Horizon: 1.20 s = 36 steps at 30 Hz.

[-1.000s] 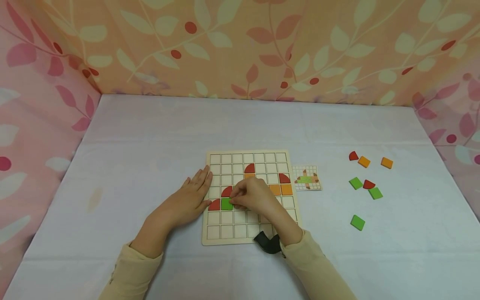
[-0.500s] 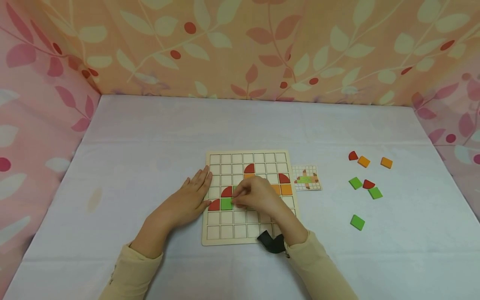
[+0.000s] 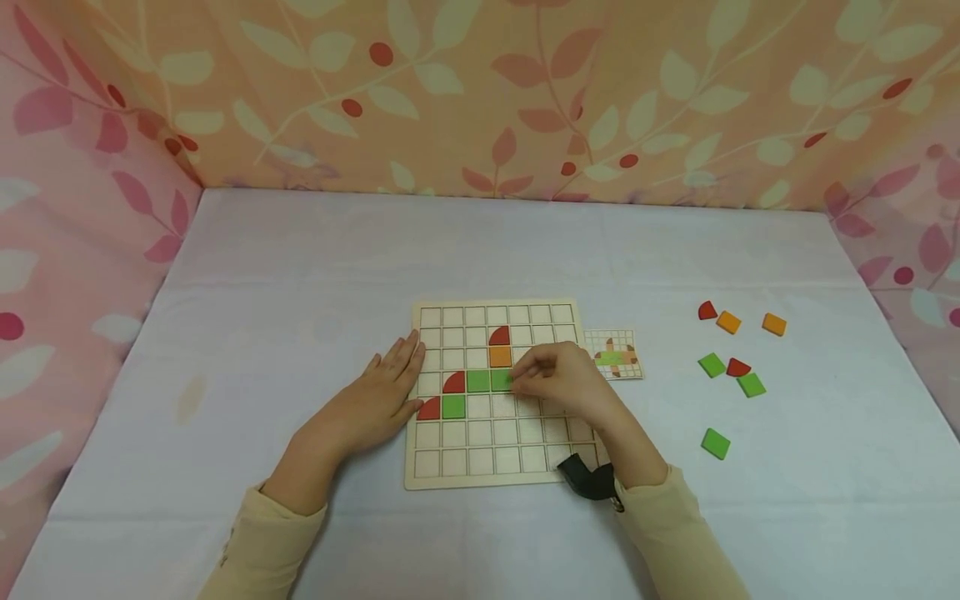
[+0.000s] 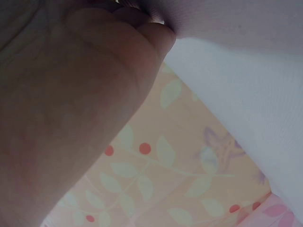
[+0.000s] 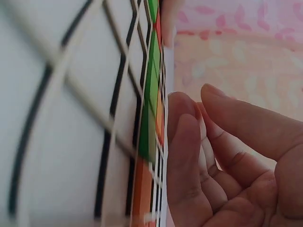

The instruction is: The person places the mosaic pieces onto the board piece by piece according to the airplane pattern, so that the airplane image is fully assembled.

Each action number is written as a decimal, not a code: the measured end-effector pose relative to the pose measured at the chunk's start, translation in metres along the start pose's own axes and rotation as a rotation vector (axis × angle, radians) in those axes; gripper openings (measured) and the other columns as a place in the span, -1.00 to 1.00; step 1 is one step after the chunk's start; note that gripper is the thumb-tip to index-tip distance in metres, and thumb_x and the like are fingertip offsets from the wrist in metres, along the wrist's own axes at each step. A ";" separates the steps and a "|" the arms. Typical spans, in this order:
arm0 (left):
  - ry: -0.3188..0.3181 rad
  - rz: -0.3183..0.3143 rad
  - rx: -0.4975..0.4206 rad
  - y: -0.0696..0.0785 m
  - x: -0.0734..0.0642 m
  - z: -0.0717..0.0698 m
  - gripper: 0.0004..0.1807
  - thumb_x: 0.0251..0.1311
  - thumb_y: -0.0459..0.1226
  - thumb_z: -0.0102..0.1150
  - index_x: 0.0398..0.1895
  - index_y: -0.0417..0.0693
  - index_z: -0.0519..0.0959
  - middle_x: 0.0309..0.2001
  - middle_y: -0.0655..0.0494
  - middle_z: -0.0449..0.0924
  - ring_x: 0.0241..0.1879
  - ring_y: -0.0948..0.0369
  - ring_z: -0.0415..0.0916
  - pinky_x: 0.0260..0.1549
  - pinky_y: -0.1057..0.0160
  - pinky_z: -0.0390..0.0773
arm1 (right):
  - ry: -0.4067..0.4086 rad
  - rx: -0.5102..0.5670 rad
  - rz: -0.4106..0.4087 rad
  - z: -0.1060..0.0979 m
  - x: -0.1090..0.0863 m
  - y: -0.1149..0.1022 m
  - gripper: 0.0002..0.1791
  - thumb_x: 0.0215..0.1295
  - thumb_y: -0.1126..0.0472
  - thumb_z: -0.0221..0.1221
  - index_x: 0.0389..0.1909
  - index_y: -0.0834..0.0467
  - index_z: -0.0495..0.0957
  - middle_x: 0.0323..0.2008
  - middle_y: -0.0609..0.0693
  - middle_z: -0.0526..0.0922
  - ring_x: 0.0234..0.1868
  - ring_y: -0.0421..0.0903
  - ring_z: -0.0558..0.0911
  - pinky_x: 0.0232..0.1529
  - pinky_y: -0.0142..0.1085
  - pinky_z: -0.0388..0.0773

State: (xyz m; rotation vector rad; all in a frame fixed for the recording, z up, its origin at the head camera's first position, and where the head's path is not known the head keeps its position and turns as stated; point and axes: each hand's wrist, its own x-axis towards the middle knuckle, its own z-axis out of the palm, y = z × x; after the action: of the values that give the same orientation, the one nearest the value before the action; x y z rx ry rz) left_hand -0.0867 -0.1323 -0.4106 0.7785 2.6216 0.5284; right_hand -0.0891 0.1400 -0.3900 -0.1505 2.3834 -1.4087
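Now right hand (image 3: 558, 379) has shifted right, uncovering green tiles (image 3: 489, 381).

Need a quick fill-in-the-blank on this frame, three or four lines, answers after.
1. The left hand lies flat at the board's ____ edge.
2. The tile directly below the top red quarter-circle is ____.
3. Loose green squares on the cloth right of the board number ____.
4. The small pattern card lies on the board's ____ side.

Answers: left; orange; three; right

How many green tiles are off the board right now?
3: two by the loose red tile, at and, and one nearer, alone. None looks hidden.
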 end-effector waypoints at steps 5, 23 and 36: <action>0.002 0.002 0.006 0.000 0.001 -0.001 -0.23 0.36 -0.16 -0.03 0.45 -0.32 -0.13 0.49 -0.16 -0.33 0.45 -0.05 -0.31 0.33 -0.13 -0.11 | 0.044 0.003 0.012 -0.022 -0.005 0.010 -0.88 0.09 0.35 0.30 -0.34 0.31 0.64 -0.44 0.05 0.66 -0.41 -0.10 0.63 -0.30 -0.31 0.55; -0.008 0.022 0.002 -0.001 0.000 0.001 -0.25 0.37 -0.18 -0.04 0.44 -0.35 -0.12 0.48 -0.19 -0.34 0.45 -0.08 -0.29 0.32 -0.15 -0.09 | 0.246 -0.025 0.121 -0.106 -0.041 0.057 -0.67 0.17 0.29 0.29 -0.16 0.48 0.55 -0.39 -0.02 0.70 -0.38 -0.28 0.65 -0.30 -0.47 0.56; 0.013 0.015 -0.002 -0.003 -0.001 0.002 -0.25 0.37 -0.18 -0.04 0.44 -0.34 -0.11 0.48 -0.17 -0.34 0.45 -0.06 -0.29 0.33 -0.14 -0.09 | 0.372 -0.060 0.207 -0.148 -0.058 0.080 -0.66 0.22 0.18 0.26 -0.15 0.40 0.58 -0.47 -0.33 0.65 -0.42 -0.32 0.66 -0.37 -0.49 0.53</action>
State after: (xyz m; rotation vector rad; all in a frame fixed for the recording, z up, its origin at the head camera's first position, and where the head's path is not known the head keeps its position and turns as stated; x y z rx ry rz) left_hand -0.0861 -0.1343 -0.4135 0.7968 2.6288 0.5415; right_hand -0.0820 0.3177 -0.3802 0.3638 2.6429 -1.3627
